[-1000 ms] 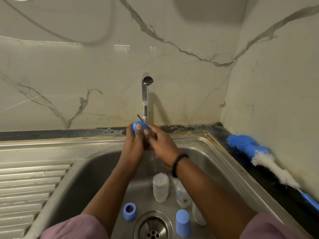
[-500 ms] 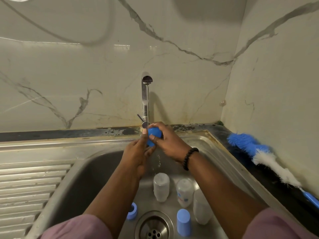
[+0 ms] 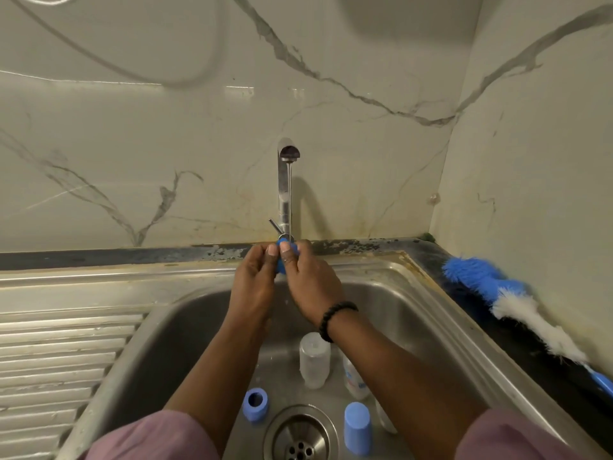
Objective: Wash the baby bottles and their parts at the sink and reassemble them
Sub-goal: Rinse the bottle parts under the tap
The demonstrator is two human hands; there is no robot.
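At frame centre, under the tap's (image 3: 284, 190) thin stream, a small blue bottle part (image 3: 283, 258) is mostly hidden between the left hand (image 3: 253, 283) and right hand (image 3: 310, 280), both pinching it. Below, in the sink (image 3: 431, 313), a clear bottle (image 3: 314, 360) lies; a second is half covered by the right forearm.

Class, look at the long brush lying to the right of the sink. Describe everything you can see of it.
The bottle brush lies flat on the dark counter beside the sink, along the right wall. Its far end has bushy blue bristles, then a fluffy white section, then a thin blue handle running out of view. No hand touches it.
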